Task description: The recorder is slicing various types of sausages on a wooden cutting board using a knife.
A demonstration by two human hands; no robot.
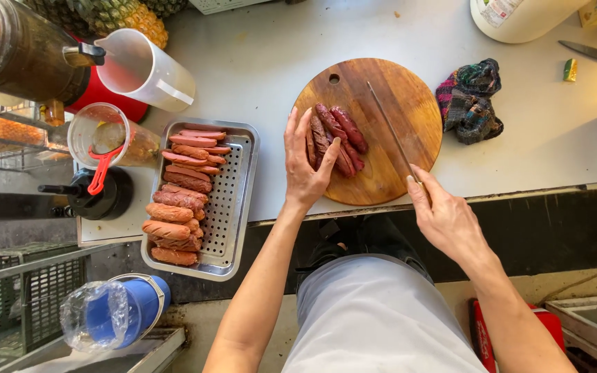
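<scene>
A round wooden cutting board (pixel 395 103) lies on the white counter with several dark red sausages (pixel 338 135) grouped on its left half. My left hand (pixel 305 166) rests on the board's left edge, fingers against the sausages. My right hand (pixel 440 207) grips the handle of a long thin knife (pixel 390 128), whose blade lies across the board to the right of the sausages. A perforated metal tray (pixel 235 200) to the left holds several sliced sausages (pixel 177 207) stacked along its left side.
A dark multicoloured cloth (pixel 471 100) lies right of the board. A white jug (pixel 148 69), a clear blender jar (pixel 108 138) with a red handle, pineapples (pixel 126 17) and a second knife (pixel 595 54) sit around the counter. A blue container (pixel 122 311) stands below.
</scene>
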